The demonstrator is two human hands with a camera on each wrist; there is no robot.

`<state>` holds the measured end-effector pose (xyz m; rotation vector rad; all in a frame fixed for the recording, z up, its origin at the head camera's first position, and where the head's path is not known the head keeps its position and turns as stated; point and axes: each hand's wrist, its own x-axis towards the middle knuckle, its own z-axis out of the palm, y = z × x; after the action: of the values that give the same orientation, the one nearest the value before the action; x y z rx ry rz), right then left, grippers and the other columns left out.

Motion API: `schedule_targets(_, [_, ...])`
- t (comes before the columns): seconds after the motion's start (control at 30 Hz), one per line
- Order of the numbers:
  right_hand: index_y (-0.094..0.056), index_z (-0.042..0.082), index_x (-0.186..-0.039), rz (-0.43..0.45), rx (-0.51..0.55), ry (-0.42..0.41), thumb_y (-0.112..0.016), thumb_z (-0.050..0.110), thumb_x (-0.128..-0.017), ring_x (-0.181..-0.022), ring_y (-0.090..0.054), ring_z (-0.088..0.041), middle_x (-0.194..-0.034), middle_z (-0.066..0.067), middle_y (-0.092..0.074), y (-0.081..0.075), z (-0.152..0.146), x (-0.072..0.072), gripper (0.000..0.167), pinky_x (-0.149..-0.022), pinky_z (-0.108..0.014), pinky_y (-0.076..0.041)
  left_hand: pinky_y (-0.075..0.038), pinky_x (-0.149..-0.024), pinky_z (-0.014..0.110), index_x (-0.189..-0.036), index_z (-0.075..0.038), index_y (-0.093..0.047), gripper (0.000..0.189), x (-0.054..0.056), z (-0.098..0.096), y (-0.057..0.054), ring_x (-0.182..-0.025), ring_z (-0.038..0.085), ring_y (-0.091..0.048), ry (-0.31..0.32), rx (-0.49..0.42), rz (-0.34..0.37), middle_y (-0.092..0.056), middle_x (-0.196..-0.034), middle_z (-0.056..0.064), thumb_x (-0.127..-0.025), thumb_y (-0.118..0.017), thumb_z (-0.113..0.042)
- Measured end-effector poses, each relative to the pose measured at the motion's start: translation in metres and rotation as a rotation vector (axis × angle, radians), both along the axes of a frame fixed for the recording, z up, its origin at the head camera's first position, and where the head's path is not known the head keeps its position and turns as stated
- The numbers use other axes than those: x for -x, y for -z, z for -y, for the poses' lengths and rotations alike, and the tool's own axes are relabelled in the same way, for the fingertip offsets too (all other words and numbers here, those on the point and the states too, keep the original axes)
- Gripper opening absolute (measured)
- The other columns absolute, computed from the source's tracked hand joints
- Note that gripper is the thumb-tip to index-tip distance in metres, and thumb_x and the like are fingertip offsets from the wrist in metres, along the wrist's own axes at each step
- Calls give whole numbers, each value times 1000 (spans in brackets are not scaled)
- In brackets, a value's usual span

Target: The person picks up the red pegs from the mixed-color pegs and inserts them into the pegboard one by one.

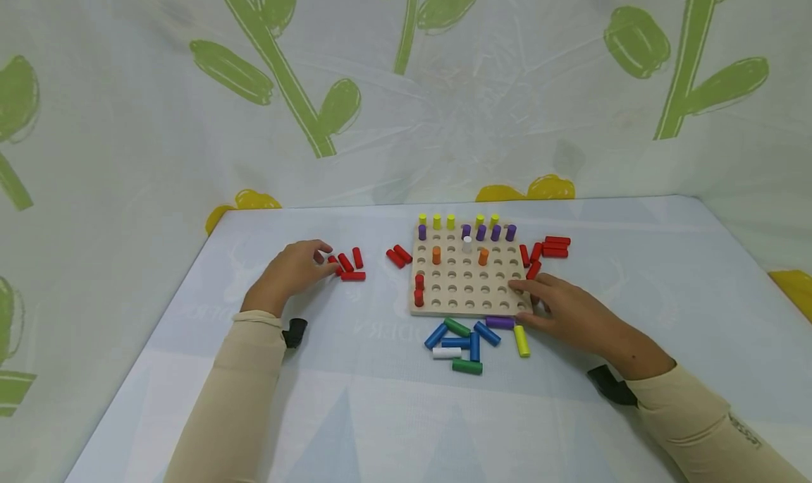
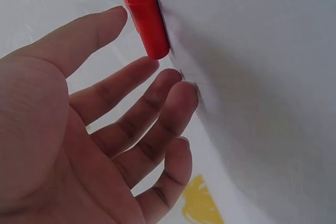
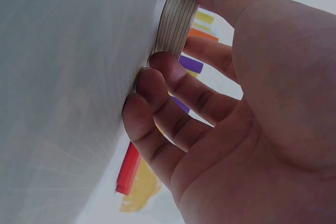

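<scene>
My left hand (image 1: 294, 268) is at the left cluster of red pegs, its thumb and fingers spread around the end of one red peg (image 2: 149, 24). A gap shows between thumb and peg in the left wrist view. My right hand (image 1: 567, 310) holds the near right corner of the wooden pegboard (image 1: 469, 311), thumb at the front corner, index finger over the top holes, other fingers along the side. Standing in the board are yellow pegs (image 1: 451, 221) in the back row, purple pegs (image 1: 496, 233), orange pegs (image 1: 436, 255), a white peg (image 1: 467, 244) and two red pegs (image 1: 419, 282).
Loose blue pegs (image 1: 474, 346), green pegs (image 1: 467, 367), a white peg (image 1: 447, 353), a purple peg (image 1: 500, 322) and a yellow peg (image 1: 521, 341) lie before the board. More red pegs (image 1: 555, 252) lie right of it, and two red pegs (image 1: 395, 259) left.
</scene>
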<state>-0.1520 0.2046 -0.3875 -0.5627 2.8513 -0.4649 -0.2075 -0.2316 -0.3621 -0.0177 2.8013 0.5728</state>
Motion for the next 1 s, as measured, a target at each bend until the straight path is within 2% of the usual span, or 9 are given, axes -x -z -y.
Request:
schedule_targets(0.5, [-55, 18, -144, 18, -2, 6, -78, 36, -86, -93, -56, -19, -111, -9, -61, -2, 1, 1, 64, -84, -42, -59, -52, -92, 46, -131, -9, -63, 43, 1, 1, 4, -111, 32, -57, 9, 4, -5, -63, -124, 18, -96, -63, -34])
schedule_targets(1.0, [-54, 19, -144, 25, -3, 8, -77, 37, -87, -95, -57, -21, -114, -11, -61, -1, 1, 1, 65, -86, -45, -59, -51, -93, 46, -128, -8, -60, 40, 0, -1, 2, -109, 32, -57, 1, -39, -13, -64, -121, 17, -95, -67, -29])
